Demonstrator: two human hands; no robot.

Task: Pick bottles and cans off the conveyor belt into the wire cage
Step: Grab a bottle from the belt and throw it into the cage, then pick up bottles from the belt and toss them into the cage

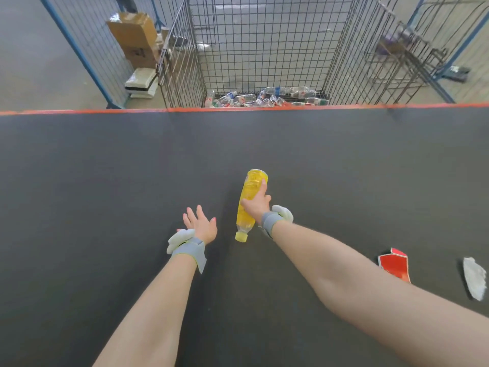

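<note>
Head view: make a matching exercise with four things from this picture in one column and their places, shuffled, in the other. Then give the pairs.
Things
1. yellow bottle
2. red carton scrap
3. clear plastic bottles
4. cardboard box

Places
A. on the bottom of the wire cage
B. outside the cage, to its left
C. gripped by the right hand
D. lying on the conveyor belt, at the right

Pairs: 1-C, 2-D, 3-A, 4-B
</note>
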